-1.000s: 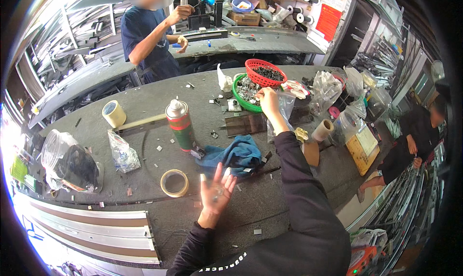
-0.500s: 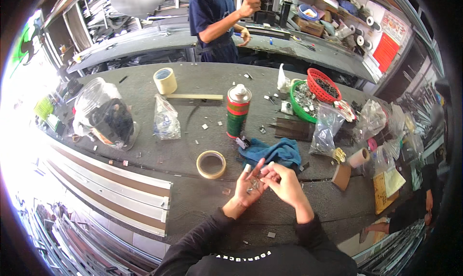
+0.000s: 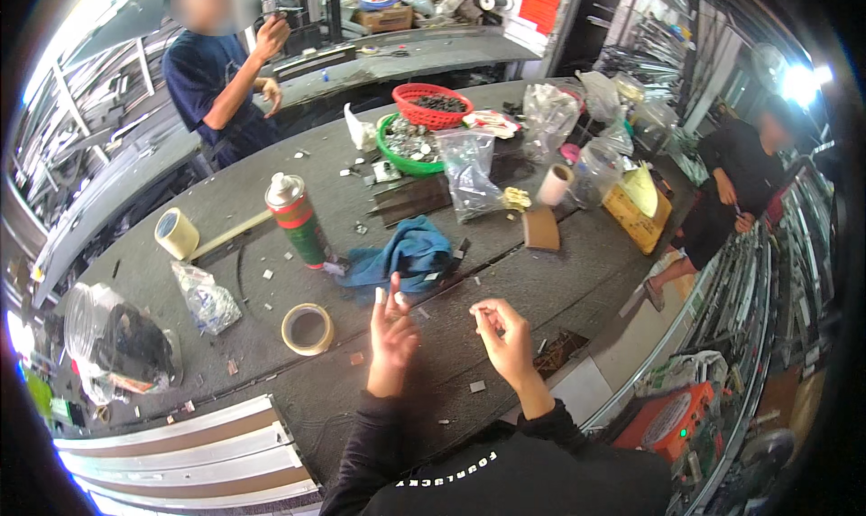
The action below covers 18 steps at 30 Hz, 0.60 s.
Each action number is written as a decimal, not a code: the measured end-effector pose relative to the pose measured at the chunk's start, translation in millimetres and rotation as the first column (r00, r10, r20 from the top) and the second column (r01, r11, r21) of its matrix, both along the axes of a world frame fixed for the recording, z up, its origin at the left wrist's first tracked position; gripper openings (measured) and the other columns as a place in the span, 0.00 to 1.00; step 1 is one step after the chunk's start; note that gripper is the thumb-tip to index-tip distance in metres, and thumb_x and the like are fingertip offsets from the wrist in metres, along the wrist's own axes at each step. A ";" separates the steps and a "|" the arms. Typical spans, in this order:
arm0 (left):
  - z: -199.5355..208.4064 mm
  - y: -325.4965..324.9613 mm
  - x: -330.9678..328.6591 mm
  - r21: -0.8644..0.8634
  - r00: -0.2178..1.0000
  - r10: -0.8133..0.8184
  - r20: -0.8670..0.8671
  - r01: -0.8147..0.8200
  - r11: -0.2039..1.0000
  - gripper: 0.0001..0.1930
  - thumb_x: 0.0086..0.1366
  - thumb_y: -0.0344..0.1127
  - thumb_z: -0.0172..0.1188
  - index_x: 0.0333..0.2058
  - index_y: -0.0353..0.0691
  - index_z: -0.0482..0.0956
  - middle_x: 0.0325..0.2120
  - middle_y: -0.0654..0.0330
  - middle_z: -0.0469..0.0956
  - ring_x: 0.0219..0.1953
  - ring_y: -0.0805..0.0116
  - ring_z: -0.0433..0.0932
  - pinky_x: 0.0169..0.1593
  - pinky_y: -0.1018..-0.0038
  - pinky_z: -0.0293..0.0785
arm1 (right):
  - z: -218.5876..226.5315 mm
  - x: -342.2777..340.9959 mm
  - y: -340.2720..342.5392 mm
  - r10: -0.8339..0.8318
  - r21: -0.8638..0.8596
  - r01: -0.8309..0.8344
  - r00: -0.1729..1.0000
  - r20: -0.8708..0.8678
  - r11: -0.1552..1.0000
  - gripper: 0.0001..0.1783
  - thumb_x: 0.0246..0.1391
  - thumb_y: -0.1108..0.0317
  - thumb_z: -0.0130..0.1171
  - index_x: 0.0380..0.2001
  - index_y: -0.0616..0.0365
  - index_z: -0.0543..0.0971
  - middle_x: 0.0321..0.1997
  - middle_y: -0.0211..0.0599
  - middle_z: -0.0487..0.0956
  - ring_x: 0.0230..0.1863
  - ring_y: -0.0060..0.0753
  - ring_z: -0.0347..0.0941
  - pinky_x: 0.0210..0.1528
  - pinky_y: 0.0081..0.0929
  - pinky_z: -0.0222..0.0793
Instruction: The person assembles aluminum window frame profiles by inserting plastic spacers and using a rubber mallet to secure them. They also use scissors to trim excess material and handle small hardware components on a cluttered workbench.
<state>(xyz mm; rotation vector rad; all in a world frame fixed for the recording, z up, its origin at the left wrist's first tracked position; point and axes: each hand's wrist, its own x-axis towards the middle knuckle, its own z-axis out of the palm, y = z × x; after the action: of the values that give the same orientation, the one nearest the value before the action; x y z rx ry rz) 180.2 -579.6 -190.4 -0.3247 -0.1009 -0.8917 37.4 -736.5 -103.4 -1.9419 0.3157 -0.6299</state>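
Now, left hand [image 3: 393, 331]: up near the blue rag [image 3: 401, 256], fingers together, holding small bits [image 3: 388, 295].
Right hand [image 3: 505, 331]: beside it, fingers pinched; can't tell on what.
Tip: keep both hands low over the surface [image 3: 541, 281], pinch snugly.

We cannot tell what the small pale bits at our left hand [image 3: 391, 328] fingertips are; motion blurs that hand. Whatever our right hand [image 3: 505, 336] pinches is too small to see. The dark bag [image 3: 117, 345] hides its contents.
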 end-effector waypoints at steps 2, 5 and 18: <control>-2.1 1.1 1.5 -0.074 0.999 -0.005 -0.032 0.002 0.997 0.23 0.78 0.48 0.43 0.67 0.49 0.66 0.40 0.50 0.83 0.09 0.83 0.63 0.11 0.86 0.59 | -7.8 -20.5 2.8 -0.029 0.053 0.034 0.996 -0.082 0.998 0.07 0.65 0.72 0.58 0.43 0.62 0.79 0.39 0.35 0.84 0.31 0.18 0.77 0.35 0.20 0.75; -5.8 3.3 -0.2 -0.256 0.990 -0.105 -0.099 0.077 0.964 0.23 0.79 0.50 0.42 0.66 0.49 0.68 0.41 0.48 0.82 0.09 0.80 0.64 0.13 0.84 0.62 | -23.3 -46.5 6.7 -0.029 0.141 0.052 0.986 -0.164 0.989 0.07 0.66 0.72 0.56 0.44 0.63 0.78 0.39 0.35 0.84 0.34 0.18 0.78 0.37 0.21 0.76; -5.5 14.1 2.8 -0.066 1.000 0.009 0.020 -0.007 0.998 0.29 0.74 0.59 0.45 0.67 0.50 0.67 0.20 0.61 0.75 0.06 0.79 0.57 0.10 0.81 0.61 | 8.6 -70.7 -25.7 0.282 0.304 -0.188 0.910 -0.304 0.934 0.21 0.66 0.56 0.60 0.26 0.64 0.81 0.19 0.33 0.82 0.26 0.22 0.81 0.31 0.19 0.72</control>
<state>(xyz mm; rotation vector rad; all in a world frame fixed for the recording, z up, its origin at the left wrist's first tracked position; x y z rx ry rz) 183.0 -565.5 -195.9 -0.3766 -0.1510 -0.8853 -33.3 -762.1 -94.8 -1.7833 0.3537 -0.0756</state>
